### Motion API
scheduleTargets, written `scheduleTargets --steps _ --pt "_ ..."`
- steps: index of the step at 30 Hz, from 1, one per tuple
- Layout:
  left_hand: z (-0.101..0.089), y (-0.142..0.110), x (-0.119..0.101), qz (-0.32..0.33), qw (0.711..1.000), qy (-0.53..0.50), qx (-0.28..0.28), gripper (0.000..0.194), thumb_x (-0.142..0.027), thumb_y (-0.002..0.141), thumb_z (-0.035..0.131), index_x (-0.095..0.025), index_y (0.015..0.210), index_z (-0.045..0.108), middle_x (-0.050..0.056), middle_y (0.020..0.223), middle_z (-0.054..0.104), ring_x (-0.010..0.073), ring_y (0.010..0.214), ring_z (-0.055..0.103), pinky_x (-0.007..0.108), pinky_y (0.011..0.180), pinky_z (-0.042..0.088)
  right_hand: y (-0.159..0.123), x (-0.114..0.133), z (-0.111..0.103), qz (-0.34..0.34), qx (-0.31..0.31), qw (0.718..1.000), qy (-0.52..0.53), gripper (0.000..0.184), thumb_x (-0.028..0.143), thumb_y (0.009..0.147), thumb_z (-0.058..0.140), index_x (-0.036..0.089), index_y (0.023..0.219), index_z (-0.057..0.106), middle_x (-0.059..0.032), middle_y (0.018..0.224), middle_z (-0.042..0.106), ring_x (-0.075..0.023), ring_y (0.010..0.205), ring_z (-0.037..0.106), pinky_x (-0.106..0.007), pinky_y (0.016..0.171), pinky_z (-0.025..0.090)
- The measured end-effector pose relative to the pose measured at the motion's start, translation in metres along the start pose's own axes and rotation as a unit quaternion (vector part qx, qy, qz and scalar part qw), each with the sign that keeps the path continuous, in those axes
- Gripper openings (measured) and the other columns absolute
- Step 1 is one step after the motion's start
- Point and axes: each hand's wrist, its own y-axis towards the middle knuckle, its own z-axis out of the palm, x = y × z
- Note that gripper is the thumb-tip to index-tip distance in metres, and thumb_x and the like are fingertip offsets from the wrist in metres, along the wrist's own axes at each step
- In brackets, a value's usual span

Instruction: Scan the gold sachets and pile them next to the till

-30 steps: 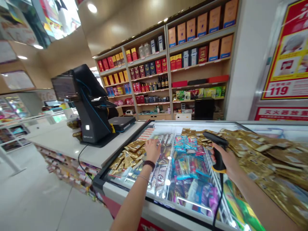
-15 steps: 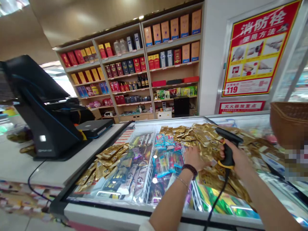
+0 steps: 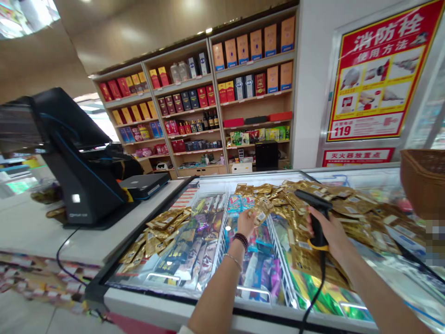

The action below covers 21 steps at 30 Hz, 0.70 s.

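Observation:
My right hand [image 3: 330, 231] is closed round the grip of a black barcode scanner [image 3: 314, 207] with a yellow band and a black cable hanging down. The scanner's head points left over a big heap of gold packets [image 3: 351, 211] lying on the glass lid of a chest freezer [image 3: 222, 304]. My left hand [image 3: 247, 221], with a bead bracelet at the wrist, pinches one gold packet [image 3: 260, 214] lifted just off the left edge of that heap. A smaller pile of gold packets [image 3: 158, 229] lies on the lid's left side.
A black till terminal [image 3: 74, 160] stands on the white counter [image 3: 31, 234] to the left, its cable running down the front. A brown wicker basket [image 3: 422, 178] sits at the right edge. Shelves of boxed goods [image 3: 208, 99] line the back wall, beside a red poster [image 3: 382, 74].
My left hand left the small pile on the lid's left, crossed to the big heap and now holds one gold packet raised. The view swung right and the basket came into sight.

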Motion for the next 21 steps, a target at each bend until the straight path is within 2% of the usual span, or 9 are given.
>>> scheduleTargets --steps 2,4,7,10,14,21 --pt "-0.019 0.001 0.003 -0.041 0.991 -0.126 0.016 0.018 -0.032 0.09 0.068 -0.017 0.101 0.066 0.01 0.099 0.076 0.0225 0.086 0.076 0.044 0.088 0.062 -0.004 -0.003 0.011 0.008 0.037 0.999 -0.013 0.041 0.054 0.064 0.087 0.023 0.068 0.061 0.0023 0.055 0.06 -0.0114 0.041 0.049 -0.024 0.038 0.039" --pt "-0.037 0.0 0.003 -0.064 0.979 -0.191 0.033 0.024 -0.033 0.091 0.07 -0.018 0.109 0.065 0.011 0.102 0.077 0.0221 0.085 0.077 0.043 0.089 0.063 -0.009 -0.005 0.024 0.013 0.067 0.997 -0.034 0.042 0.055 0.065 0.086 0.023 0.068 0.059 0.0017 0.056 0.06 -0.0122 0.041 0.049 -0.025 0.039 0.038" --pt "-0.061 -0.001 -0.002 -0.074 0.974 -0.209 0.043 0.028 -0.031 0.094 0.067 -0.018 0.119 0.063 0.011 0.103 0.078 0.0219 0.085 0.078 0.042 0.09 0.063 -0.017 -0.006 0.043 -0.001 0.114 0.989 -0.093 0.043 0.058 0.071 0.081 0.023 0.065 0.057 0.0019 0.051 0.057 -0.0129 0.04 0.047 -0.026 0.04 0.036" --pt "-0.078 -0.002 -0.01 -0.061 0.974 -0.215 0.033 0.031 -0.031 0.096 0.066 -0.018 0.124 0.063 0.013 0.11 0.078 0.0222 0.089 0.079 0.041 0.092 0.062 -0.025 -0.007 0.053 -0.051 0.177 0.966 -0.183 0.045 0.06 0.081 0.072 0.024 0.06 0.055 0.0017 0.043 0.053 -0.0126 0.039 0.046 -0.027 0.044 0.036" --pt "-0.088 -0.003 -0.019 -0.04 0.975 -0.219 0.027 0.037 -0.031 0.097 0.065 -0.017 0.131 0.061 0.015 0.116 0.077 0.024 0.093 0.078 0.046 0.097 0.06 -0.033 -0.008 0.053 -0.09 0.218 0.934 -0.269 0.044 0.063 0.084 0.065 0.024 0.064 0.057 0.001 0.04 0.055 -0.0131 0.037 0.046 -0.028 0.046 0.037" --pt "-0.088 -0.005 -0.024 -0.043 0.974 -0.223 0.026 0.038 -0.031 0.096 0.067 -0.016 0.131 0.063 0.016 0.12 0.076 0.0259 0.102 0.077 0.05 0.103 0.057 -0.039 0.002 0.05 -0.069 0.23 0.926 -0.292 0.05 0.072 0.074 0.068 0.025 0.06 0.058 -0.0005 0.039 0.056 -0.0154 0.037 0.049 -0.03 0.048 0.041"
